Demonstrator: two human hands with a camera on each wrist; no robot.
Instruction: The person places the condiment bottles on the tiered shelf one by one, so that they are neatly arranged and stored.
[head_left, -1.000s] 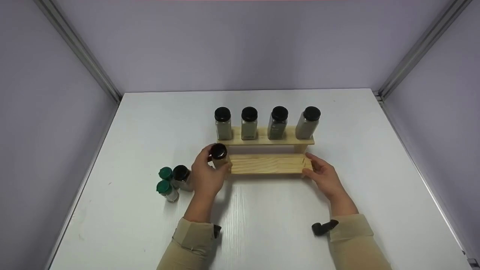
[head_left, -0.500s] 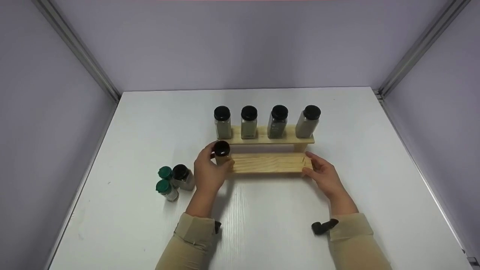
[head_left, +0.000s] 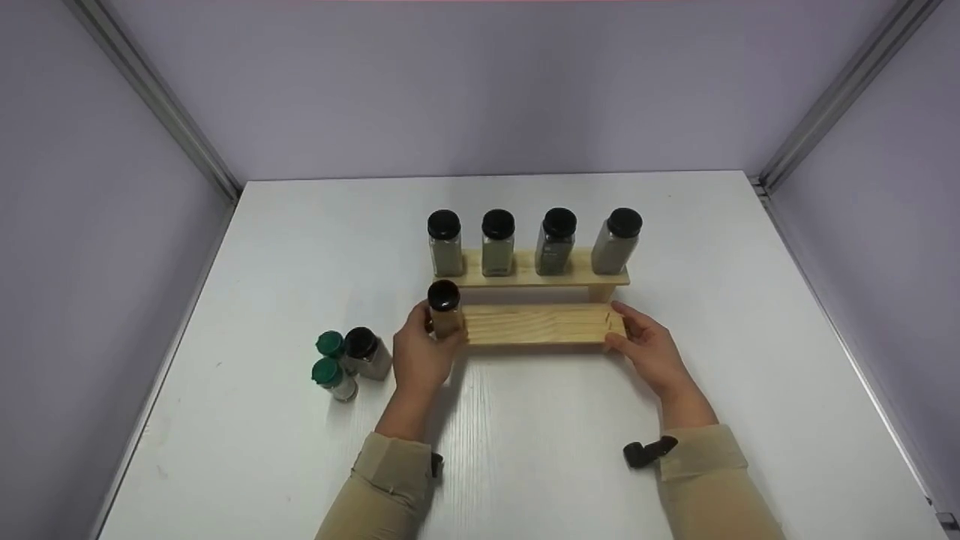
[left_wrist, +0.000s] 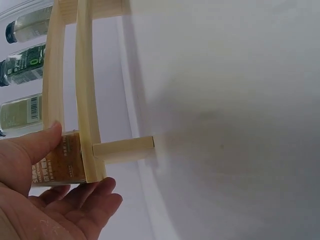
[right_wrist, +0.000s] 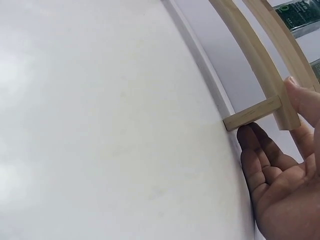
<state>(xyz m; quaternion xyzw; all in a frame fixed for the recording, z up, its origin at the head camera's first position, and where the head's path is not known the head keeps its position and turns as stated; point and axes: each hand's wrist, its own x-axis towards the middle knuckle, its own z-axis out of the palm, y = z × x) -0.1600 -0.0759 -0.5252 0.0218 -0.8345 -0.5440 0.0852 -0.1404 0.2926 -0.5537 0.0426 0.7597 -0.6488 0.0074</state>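
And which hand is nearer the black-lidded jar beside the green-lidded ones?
Left. The left hand is just right of that jar, gripping another jar at the left end of the rack; the right hand is farther off, holding the rack's right end.

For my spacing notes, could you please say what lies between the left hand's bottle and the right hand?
The head view shows only the bare lower shelf.

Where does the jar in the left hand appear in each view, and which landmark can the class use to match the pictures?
Head: the jar is just left of and below centre, at the left end of the lower shelf.
Left wrist: lower left, in the left hand.
Right wrist: not in it.
Shared landmark: the lower shelf, visible in all three views.
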